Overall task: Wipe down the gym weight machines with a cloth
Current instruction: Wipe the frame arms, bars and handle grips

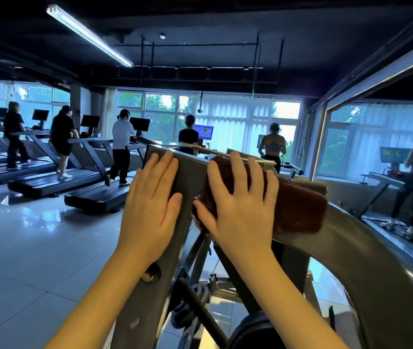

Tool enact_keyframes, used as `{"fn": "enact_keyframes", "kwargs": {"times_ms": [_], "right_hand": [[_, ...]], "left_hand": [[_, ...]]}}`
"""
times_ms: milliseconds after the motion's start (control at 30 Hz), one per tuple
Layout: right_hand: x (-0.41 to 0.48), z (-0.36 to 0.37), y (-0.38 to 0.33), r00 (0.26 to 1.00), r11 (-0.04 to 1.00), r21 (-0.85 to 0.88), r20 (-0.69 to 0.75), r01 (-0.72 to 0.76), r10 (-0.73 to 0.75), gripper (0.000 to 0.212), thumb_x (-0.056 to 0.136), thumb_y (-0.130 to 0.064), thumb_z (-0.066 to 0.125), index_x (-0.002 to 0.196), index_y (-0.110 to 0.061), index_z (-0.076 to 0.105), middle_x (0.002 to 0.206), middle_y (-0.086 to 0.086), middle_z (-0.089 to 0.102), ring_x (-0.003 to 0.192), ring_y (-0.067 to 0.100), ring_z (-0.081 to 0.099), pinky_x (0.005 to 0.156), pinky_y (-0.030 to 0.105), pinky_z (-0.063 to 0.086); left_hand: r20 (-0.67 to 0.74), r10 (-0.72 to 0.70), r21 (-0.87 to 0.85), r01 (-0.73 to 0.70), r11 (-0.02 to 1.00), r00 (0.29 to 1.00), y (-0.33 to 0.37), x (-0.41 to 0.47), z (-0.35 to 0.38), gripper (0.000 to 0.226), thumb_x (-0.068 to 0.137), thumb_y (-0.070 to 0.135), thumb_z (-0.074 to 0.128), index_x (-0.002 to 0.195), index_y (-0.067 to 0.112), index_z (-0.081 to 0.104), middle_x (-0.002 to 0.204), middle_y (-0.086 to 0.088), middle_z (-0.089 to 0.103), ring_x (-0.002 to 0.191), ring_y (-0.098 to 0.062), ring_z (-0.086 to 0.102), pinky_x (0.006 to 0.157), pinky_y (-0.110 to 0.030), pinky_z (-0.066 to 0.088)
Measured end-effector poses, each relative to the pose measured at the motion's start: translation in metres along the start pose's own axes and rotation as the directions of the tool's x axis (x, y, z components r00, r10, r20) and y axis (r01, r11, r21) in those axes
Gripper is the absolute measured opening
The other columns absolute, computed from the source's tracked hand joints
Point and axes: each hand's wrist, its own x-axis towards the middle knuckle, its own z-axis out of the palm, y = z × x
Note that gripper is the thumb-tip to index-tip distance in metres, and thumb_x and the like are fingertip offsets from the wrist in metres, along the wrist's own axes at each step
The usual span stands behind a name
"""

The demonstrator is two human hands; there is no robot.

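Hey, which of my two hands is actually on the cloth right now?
Your right hand, spread over the brown cloth; the left hand lies flat on the bare metal frame.

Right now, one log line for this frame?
phase: wipe | left hand: flat on grey machine frame | right hand: pressing brown cloth on frame top

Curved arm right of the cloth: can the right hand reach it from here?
Probably yes: the right hand lies flat on the cloth, which ends about where the curved arm begins, and nothing visible blocks the way.
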Motion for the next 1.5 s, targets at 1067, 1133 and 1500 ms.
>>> {"fn": "enact_keyframes", "kwargs": {"times_ms": [1067, 1133, 1500], "right_hand": [[0.034, -0.070, 0.077, 0.862, 0.827, 0.436, 0.495, -0.355, 0.109, 0.043, 0.097, -0.050, 0.040, 0.137, -0.039, 0.048, 0.143, -0.012, 0.045, 0.128, 0.012, 0.043, 0.095, 0.030, 0.037], [0.035, -0.060, 0.061, 0.890, 0.843, 0.450, 0.450, -0.294, 0.071, 0.040, 0.098, -0.049, 0.039, 0.135, -0.037, 0.050, 0.135, -0.008, 0.051, 0.112, 0.016, 0.056, 0.081, 0.029, 0.043], [-0.030, -0.021, 0.054, 0.994, 0.974, 0.204, -0.067, 0.100, -0.088, 0.034, 0.096, -0.029, 0.050, 0.128, -0.018, 0.051, 0.136, 0.022, 0.051, 0.131, 0.036, 0.042, 0.114, 0.046, 0.025]], "left_hand": [[0.062, -0.020, 0.028, 0.018, 0.999, 0.998, 0.008, -0.004, -0.003, 0.058, 0.096, 0.035, 0.029, 0.149, 0.016, 0.013, 0.156, 0.005, 0.012, 0.145, -0.002, -0.006, 0.118, -0.023, -0.006], [0.064, -0.022, 0.032, 0.020, 0.999, 0.998, 0.008, -0.004, -0.002, 0.058, 0.096, 0.034, 0.029, 0.149, 0.016, 0.013, 0.156, 0.005, 0.012, 0.145, -0.002, -0.006, 0.118, -0.022, -0.006], [0.103, 0.032, 0.049, -0.037, 0.998, 0.994, -0.005, -0.003, -0.007, 0.059, 0.096, 0.034, 0.031, 0.150, 0.013, 0.019, 0.157, 0.007, 0.014, 0.146, -0.004, -0.002, 0.117, -0.021, -0.005]]}}
